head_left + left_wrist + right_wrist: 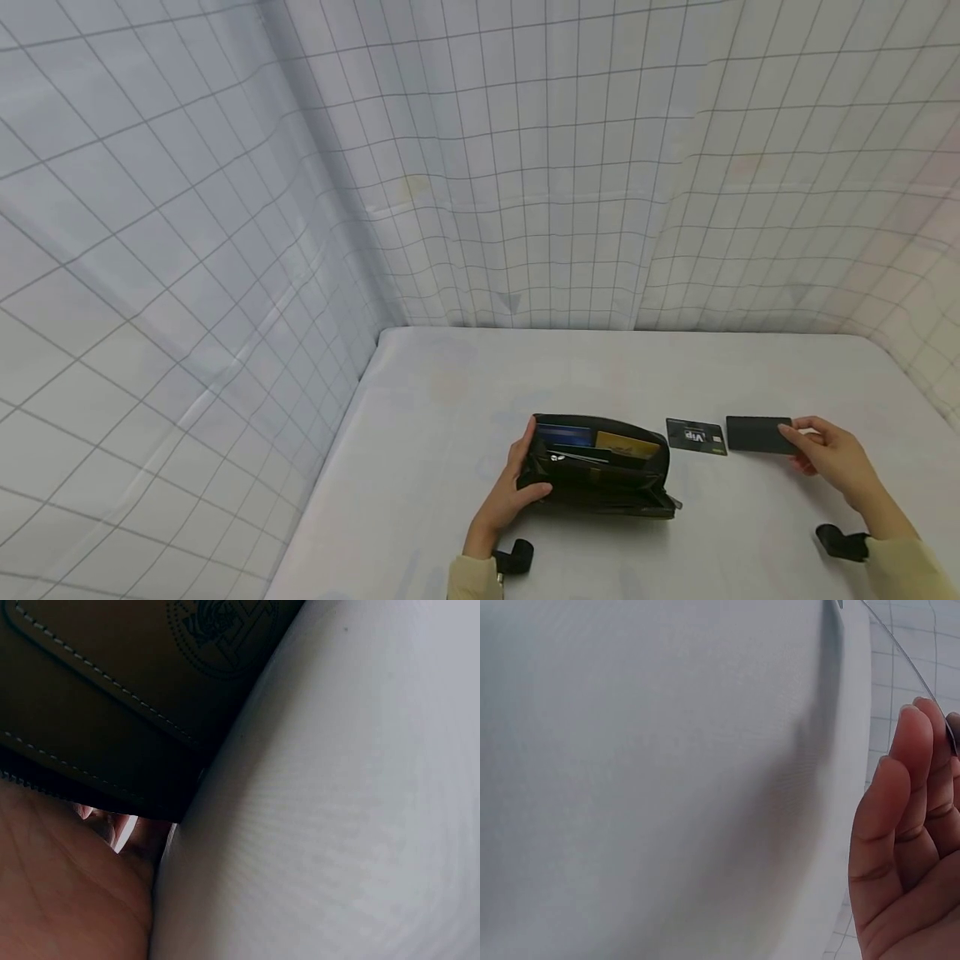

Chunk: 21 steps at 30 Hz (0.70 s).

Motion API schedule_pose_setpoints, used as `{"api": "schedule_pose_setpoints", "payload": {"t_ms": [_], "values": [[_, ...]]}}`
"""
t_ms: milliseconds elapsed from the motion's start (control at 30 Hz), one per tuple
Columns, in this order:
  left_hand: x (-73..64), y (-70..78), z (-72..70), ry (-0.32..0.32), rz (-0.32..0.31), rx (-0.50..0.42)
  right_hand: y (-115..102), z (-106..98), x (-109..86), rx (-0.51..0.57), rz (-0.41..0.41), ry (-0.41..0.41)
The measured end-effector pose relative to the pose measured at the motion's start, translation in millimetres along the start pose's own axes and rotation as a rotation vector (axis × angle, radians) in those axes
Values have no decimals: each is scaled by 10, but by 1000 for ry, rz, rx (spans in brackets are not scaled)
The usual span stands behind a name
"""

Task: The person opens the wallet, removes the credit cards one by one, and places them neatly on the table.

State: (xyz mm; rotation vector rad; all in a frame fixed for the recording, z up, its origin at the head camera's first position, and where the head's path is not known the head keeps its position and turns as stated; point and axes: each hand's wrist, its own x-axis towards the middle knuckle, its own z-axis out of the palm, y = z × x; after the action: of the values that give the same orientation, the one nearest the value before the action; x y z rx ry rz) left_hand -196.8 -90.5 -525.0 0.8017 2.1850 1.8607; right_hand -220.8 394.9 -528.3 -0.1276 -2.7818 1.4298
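A long black zip wallet [600,483] lies gaping on the white table, with a blue card [564,436] and a yellow card [627,444] in its slots. My left hand [510,498] grips the wallet's left end, thumb on the front and fingers behind. Its stitched brown outer face [112,697] with a stamped emblem fills the upper left of the left wrist view. On the right, my right hand [832,457] pinches the right end of a plain dark card [757,434], seen nearly edge-on in the right wrist view. A black Vip card [696,436] lies between wallet and dark card.
The white table [435,383] is bounded by grid-patterned white curtains [510,192] at the back and sides. Black wrist mounts [514,557] sit at both cream sleeves [907,568].
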Motion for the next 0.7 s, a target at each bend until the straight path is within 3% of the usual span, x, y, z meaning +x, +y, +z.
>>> {"api": "schedule_pose_setpoints", "payload": {"t_ms": [200, 467, 700], "values": [[-4, -49, -14, -3, 17, 24, 24, 0, 9, -33, 15, -15], [23, -397, -8, 17, 21, 26, 0, -12, 35, -154, 6, -13], [21, -440, 0, 27, 33, -3, -13, -16, 65, -283, 62, -16]]}}
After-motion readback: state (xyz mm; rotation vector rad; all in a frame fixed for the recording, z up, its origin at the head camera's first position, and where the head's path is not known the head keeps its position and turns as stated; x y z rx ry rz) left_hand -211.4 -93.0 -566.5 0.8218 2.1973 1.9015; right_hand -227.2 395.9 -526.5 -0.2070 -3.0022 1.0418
